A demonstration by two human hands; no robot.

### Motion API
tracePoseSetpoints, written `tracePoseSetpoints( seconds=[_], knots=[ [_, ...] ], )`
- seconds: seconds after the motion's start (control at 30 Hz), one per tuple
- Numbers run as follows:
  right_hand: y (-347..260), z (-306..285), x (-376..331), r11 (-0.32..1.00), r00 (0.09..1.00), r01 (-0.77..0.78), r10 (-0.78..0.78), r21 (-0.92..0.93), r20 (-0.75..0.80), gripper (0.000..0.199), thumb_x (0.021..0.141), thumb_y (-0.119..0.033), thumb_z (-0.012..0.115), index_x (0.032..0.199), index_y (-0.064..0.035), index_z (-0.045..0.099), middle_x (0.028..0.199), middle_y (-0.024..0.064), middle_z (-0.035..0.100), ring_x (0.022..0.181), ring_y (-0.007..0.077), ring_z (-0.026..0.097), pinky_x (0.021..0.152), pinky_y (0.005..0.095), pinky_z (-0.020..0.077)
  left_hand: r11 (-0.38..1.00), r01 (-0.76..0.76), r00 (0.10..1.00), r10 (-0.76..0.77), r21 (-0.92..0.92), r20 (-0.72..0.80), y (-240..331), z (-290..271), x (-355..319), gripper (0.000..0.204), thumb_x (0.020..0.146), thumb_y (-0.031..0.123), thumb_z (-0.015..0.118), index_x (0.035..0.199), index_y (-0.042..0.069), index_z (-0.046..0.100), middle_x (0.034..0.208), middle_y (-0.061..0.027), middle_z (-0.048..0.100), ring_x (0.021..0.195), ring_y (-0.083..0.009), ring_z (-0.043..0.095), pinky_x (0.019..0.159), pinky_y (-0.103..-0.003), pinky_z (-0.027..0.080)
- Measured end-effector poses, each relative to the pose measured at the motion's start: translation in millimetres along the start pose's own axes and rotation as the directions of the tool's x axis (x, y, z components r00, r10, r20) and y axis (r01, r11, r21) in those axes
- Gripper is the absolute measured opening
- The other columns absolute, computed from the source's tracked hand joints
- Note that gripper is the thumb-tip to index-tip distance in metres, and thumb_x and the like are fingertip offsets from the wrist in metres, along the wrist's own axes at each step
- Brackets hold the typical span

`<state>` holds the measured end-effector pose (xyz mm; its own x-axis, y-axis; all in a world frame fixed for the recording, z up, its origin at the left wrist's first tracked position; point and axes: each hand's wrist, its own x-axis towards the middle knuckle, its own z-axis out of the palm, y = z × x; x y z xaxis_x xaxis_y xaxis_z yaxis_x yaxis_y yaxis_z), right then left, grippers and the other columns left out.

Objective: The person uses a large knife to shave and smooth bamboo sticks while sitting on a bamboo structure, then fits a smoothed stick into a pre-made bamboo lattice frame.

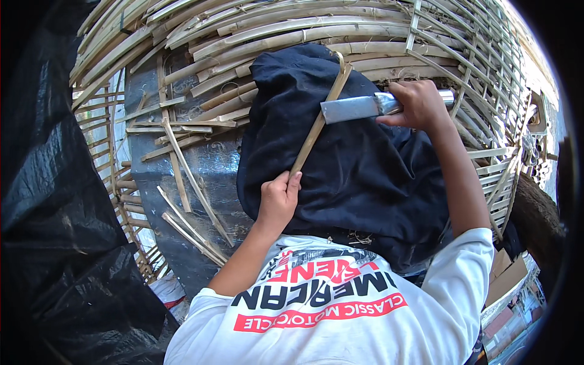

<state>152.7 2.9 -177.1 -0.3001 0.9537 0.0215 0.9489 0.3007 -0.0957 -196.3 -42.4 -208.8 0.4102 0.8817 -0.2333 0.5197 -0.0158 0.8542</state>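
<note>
Left hand (278,198) pinches the bamboo strip's (316,125) lower end; it looks light, stiff, splintery. Right hand (420,103) is clenched on the knife (356,107) handle, blade touching the strip.

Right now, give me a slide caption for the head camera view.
Left hand steadies a bamboo strip on a dark cloth while the right hand presses a knife against it.

Bright daylight falls on an outdoor work spot. Stacked bamboo poles (292,33) curve across the top, and a woven bamboo lattice (486,91) stands along the right side. A dark grey sheet (213,170) on the ground carries scattered bamboo offcuts (188,176). Black plastic sheeting (55,201) fills the left side. Cardboard pieces (508,277) lie at lower right.
</note>
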Motion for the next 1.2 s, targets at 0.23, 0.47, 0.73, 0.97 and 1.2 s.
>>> tracePoseSetpoints(
  seconds=[0.23,0.47,0.73,0.97,1.2],
  knots=[
    [-47,9,20,0.994,0.978,-0.09,0.101,0.067,-0.184,0.066,0.071,-0.071,0.064,0.068,-0.0059,0.057,0.059,0.0114,0.061,0.054,0.0306,0.064,0.051,0.0397,0.0514,1.0,0.011,0.999,-0.011,0.017,-0.047,-1,-3,1,0.034,0.097,0.019,0.054,0.073,-0.004,0.056,0.057,-0.0171,0.057,0.052,-0.0318,0.062,0.048,-0.036,0.043],
    [-37,4,9,0.967,0.959,-0.227,0.243,0.116,-0.143,0.066,0.072,-0.07,0.065,0.068,-0.0053,0.057,0.06,0.0134,0.062,0.055,0.0321,0.065,0.053,0.0396,0.0529,1.0,0.007,1.0,-0.007,0.028,0.002,5,-1,9,0.032,0.097,0.018,0.055,0.074,-0.005,0.057,0.059,-0.0179,0.059,0.054,-0.033,0.063,0.049,-0.035,0.045],
    [30,-21,11,0.776,0.748,-0.626,0.626,0.077,-0.221,0.067,0.084,-0.066,0.053,0.093,-0.0022,0.069,0.068,0.0185,0.066,0.072,0.0383,0.066,0.064,0.0464,0.0522,1.0,0.0,1.0,0.0,0.002,-0.028,-1,2,10,0.035,0.098,0.021,0.054,0.072,-0.003,0.057,0.053,-0.0133,0.052,0.047,-0.0243,0.055,0.046,-0.033,0.039],
    [-52,8,-17,0.811,0.871,-0.425,0.487,0.401,-0.061,0.056,0.075,-0.056,0.071,0.074,-0.0012,0.06,0.063,0.0174,0.062,0.064,0.038,0.064,0.059,0.044,0.0501,0.954,0.178,0.978,-0.144,-0.241,0.15,-20,-7,9,0.042,0.1,0.032,0.051,0.073,0.001,0.057,0.051,0.004,0.043,0.042,-0.0044,0.036,0.042,-0.022,0.028],
    [-65,53,-1,0.936,0.957,-0.2,0.25,0.289,-0.145,0.069,0.068,-0.073,0.064,0.065,-0.0046,0.057,0.061,0.0131,0.062,0.058,0.0318,0.064,0.054,0.0399,0.0502,0.725,0.582,0.778,-0.365,-0.367,0.512,-13,-32,28,0.04,0.101,0.031,0.049,0.075,0.002,0.055,0.05,0.0066,0.036,0.04,-0.0017,0.027,0.038,-0.021,0.02]
  ],
)
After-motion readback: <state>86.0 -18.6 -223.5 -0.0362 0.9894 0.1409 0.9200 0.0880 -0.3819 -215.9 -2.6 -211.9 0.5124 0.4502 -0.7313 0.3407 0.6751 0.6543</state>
